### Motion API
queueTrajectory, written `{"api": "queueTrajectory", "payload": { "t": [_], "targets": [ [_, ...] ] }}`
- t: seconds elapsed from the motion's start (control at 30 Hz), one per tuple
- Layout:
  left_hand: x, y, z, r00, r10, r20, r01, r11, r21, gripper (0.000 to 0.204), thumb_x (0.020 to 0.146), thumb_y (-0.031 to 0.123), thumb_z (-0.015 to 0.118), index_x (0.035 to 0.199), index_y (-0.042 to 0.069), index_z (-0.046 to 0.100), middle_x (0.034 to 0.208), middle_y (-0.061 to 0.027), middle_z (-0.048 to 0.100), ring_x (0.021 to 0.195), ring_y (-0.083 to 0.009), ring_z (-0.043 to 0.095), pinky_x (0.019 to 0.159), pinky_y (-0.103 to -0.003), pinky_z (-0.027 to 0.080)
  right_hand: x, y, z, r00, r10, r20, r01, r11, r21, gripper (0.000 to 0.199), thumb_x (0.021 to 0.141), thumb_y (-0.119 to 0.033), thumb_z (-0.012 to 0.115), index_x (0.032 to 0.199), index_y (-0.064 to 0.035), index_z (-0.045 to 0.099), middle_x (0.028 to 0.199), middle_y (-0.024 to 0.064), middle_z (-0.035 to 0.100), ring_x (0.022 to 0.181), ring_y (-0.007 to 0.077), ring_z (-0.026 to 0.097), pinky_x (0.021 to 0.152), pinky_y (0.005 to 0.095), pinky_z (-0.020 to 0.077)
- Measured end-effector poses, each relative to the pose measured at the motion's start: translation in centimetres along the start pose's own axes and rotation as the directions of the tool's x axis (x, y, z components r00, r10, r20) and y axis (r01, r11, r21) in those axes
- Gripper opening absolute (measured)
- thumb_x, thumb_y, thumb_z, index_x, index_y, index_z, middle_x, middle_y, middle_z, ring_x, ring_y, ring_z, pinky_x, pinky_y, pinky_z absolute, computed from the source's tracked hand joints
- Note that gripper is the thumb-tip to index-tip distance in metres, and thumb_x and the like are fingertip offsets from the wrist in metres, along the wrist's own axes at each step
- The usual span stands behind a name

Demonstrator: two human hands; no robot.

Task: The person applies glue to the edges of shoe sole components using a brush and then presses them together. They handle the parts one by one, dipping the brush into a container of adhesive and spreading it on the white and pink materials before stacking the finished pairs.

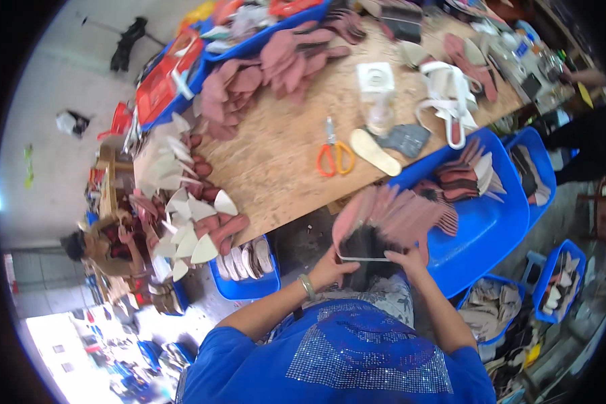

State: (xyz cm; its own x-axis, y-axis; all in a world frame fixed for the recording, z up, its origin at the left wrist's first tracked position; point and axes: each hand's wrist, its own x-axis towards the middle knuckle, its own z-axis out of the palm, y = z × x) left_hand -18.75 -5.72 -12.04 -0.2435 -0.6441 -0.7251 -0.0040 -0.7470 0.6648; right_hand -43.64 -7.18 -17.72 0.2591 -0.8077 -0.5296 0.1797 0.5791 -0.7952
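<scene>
Between my two hands is a thick, fanned stack of pink insoles with a dark patch on the side facing me and a pale lower edge. My left hand grips its left end, thumb pointing inward. At the right end, my right hand is closed on the same stack, with the thumb on the near side. The stack is in front of my waist, off the table's near edge. Its far end overlaps the view of a large blue tub, where more pink, dark and white insoles lie.
On the wooden table lie orange-handled scissors, a cream insole, white sandals and pink piles. White and pink pieces crowd its left edge. A blue basket stands below. Another person is at far left.
</scene>
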Motion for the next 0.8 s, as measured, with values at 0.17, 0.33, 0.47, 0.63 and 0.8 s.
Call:
{"api": "queueTrajectory", "payload": {
  "t": [0.17,0.33,0.47,0.63,0.8],
  "targets": [
    [-1.7,1.6,-10.8,0.936,0.245,-0.253,-0.31,0.913,-0.263,0.052,0.08,0.009,0.069,0.127,0.007,0.046,0.114,-0.003,0.059,0.105,-0.013,0.055,0.093,-0.03,0.045,9.6,-6.3,13.8,0.981,-0.09,0.17,0.127,0.966,-0.225,0.057,0.069,-0.02,0.077,0.117,0.0013,0.053,0.104,0.006,0.058,0.092,0.0164,0.055,0.082,0.0295,0.0443],
    [0.2,3.4,-19.4,0.936,0.215,-0.28,-0.305,0.891,-0.336,0.055,0.084,0.017,0.067,0.131,0.004,0.04,0.118,-0.0067,0.056,0.107,-0.0156,0.054,0.089,-0.031,0.045,17.1,-9.0,22.4,0.989,-0.004,0.15,0.064,0.914,-0.402,0.055,0.069,-0.025,0.079,0.112,-0.0008,0.054,0.096,0.0054,0.059,0.092,0.0152,0.056,0.079,0.0276,0.0447],
    [1.8,3.4,-22.4,0.892,0.323,-0.317,-0.41,0.874,-0.261,0.065,0.086,0.023,0.065,0.139,0.005,0.032,0.13,-0.0079,0.047,0.119,-0.0168,0.044,0.101,-0.034,0.035,22.6,-7.8,23.7,0.985,-0.124,0.118,0.168,0.824,-0.541,0.067,0.076,-0.029,0.072,0.128,0.0047,0.046,0.116,0.0136,0.057,0.109,0.0203,0.053,0.092,0.0305,0.0396],
    [-1.5,4.3,-22.9,0.957,0.241,-0.16,-0.275,0.93,-0.244,0.069,0.086,0.026,0.064,0.141,0.004,0.028,0.131,-0.0084,0.047,0.121,-0.0185,0.043,0.102,-0.034,0.033,23.3,-5.6,21.7,0.953,-0.274,0.126,0.248,0.474,-0.845,0.04,0.08,-0.02,0.068,0.115,-0.0044,0.056,0.105,0.0127,0.06,0.096,0.0229,0.06,0.082,0.0323,0.047],
    [3.2,0.3,-24.2,0.745,0.442,-0.499,-0.563,0.818,-0.116,0.057,0.083,0.018,0.065,0.128,0.0,0.035,0.12,-0.0158,0.053,0.108,-0.0235,0.054,0.092,-0.035,0.044,20.1,-6.1,23.6,0.767,-0.523,0.372,0.521,0.17,-0.836,0.039,0.074,-0.009,0.07,0.11,-0.0037,0.056,0.108,0.0153,0.059,0.102,0.0321,0.057,0.087,0.0382,0.046]
  ]
}}
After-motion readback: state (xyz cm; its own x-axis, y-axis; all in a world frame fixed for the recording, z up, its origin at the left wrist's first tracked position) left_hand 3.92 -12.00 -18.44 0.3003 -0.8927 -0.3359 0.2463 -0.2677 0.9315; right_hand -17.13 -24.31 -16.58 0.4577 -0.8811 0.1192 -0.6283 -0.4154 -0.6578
